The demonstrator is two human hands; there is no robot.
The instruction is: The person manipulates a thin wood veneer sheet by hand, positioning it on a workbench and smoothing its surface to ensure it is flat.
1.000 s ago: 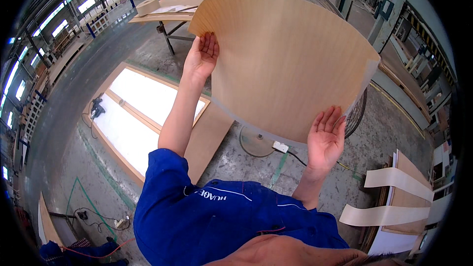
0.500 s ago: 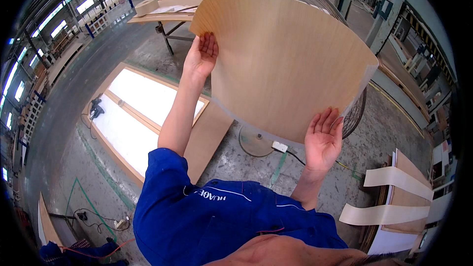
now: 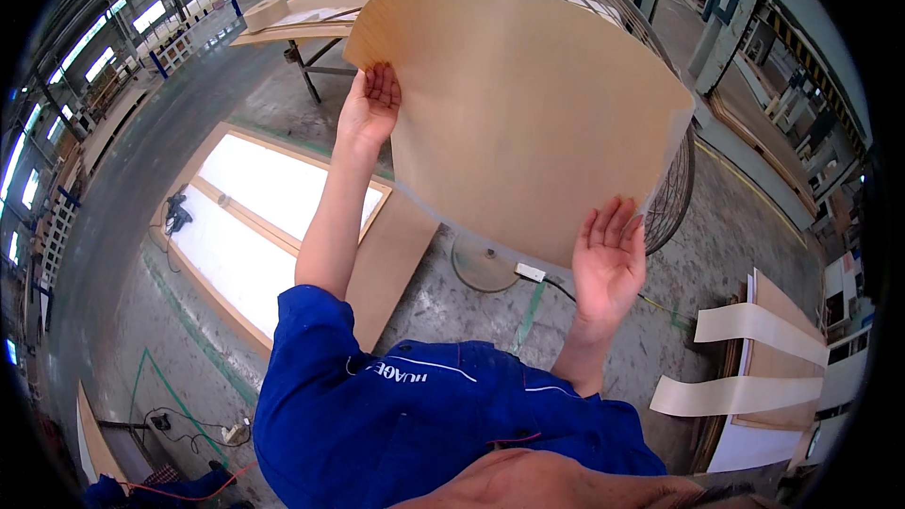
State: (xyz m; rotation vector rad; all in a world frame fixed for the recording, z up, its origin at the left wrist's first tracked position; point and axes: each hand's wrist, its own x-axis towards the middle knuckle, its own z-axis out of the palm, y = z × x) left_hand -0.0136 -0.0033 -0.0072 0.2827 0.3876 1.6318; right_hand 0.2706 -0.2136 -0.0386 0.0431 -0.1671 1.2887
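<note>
A large thin sheet of wood veneer [image 3: 528, 123], light tan with a pale strip along its near and right edges, is raised in front of me and bows between my hands. My left hand [image 3: 370, 106] grips its left edge, with the fingers curled. At the lower right corner, my right hand [image 3: 608, 264] holds the edge with its palm turned up and fingertips against the sheet. Both thumbs are partly hidden. Behind the veneer stands a big round wire fan guard [image 3: 674, 188], mostly covered by it.
On the floor at left lies a wood-framed white panel [image 3: 269, 179] bearing a black tool [image 3: 177, 213]. A table [image 3: 316, 30] with a roll [image 3: 266, 12] stands beyond. Curved pale strips [image 3: 754, 325] jut from a board stack at right. Another person's sleeve [image 3: 184, 492] shows lower left.
The veneer and both hands have shifted slightly left in the view, and the sheet has tilted a little. Both hands keep their hold.
</note>
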